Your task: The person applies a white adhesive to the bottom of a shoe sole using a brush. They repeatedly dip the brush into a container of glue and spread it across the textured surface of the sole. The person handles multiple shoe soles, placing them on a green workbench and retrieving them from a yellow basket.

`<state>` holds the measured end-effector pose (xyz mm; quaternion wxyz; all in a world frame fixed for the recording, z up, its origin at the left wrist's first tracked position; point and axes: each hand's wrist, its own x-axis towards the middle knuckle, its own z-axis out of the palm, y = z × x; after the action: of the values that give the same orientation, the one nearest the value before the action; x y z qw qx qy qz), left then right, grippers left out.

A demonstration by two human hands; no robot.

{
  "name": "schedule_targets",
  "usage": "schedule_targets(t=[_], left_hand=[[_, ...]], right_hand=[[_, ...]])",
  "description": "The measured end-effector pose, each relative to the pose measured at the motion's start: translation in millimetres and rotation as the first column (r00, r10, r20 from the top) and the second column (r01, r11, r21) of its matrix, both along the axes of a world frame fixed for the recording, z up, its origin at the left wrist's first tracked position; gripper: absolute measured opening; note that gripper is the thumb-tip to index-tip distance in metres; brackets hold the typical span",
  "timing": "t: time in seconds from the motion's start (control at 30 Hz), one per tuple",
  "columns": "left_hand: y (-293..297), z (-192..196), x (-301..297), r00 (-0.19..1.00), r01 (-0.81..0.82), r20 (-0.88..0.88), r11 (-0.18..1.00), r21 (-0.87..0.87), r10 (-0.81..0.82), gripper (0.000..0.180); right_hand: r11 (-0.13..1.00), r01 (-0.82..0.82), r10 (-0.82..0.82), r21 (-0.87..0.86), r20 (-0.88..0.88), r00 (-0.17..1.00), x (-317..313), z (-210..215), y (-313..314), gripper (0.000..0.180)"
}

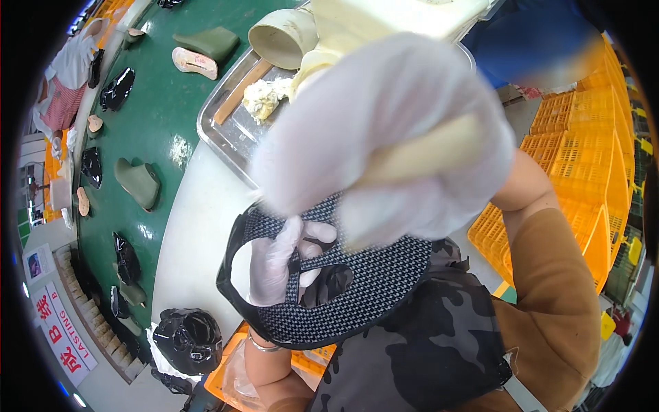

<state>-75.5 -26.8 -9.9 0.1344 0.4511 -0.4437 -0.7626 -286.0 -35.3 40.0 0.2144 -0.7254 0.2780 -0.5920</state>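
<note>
Black-and-white fabric piece (388, 278) held up against a camo apron (419, 336); gloved left grip (288, 257) pinches its strip between cutouts. Right grip (412, 130), blurred, is above it, curled round a pale stick (429, 151). Metal tray (233, 145) sits on the white bench (187, 226).

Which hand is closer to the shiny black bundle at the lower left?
Left. In the picture, the left hand, holding the black-and-white patterned fabric, is above and right of the shiny black bundle, not touching it. The right hand, gripping a pale handle, is farther up and right.
</note>
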Motion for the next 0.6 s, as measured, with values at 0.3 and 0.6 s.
schedule_targets(t=[0.3,0.6], left_hand=[[5.5,9.8,1.5,0.99,-0.118,0.09,0.985,0.127,0.107,0.038],[16.8,10.7,6.1,0.967,-0.257,0.002,0.966,0.037,0.257,0.047]], right_hand=[[0.994,0.101,-0.105,-0.031,-0.344,0.933,-13.3,-4.1,6.9,0.015],[0.995,-0.038,0.034,0.097,0.048,0.998,-15.9,-27.6,8.6,0.013]])
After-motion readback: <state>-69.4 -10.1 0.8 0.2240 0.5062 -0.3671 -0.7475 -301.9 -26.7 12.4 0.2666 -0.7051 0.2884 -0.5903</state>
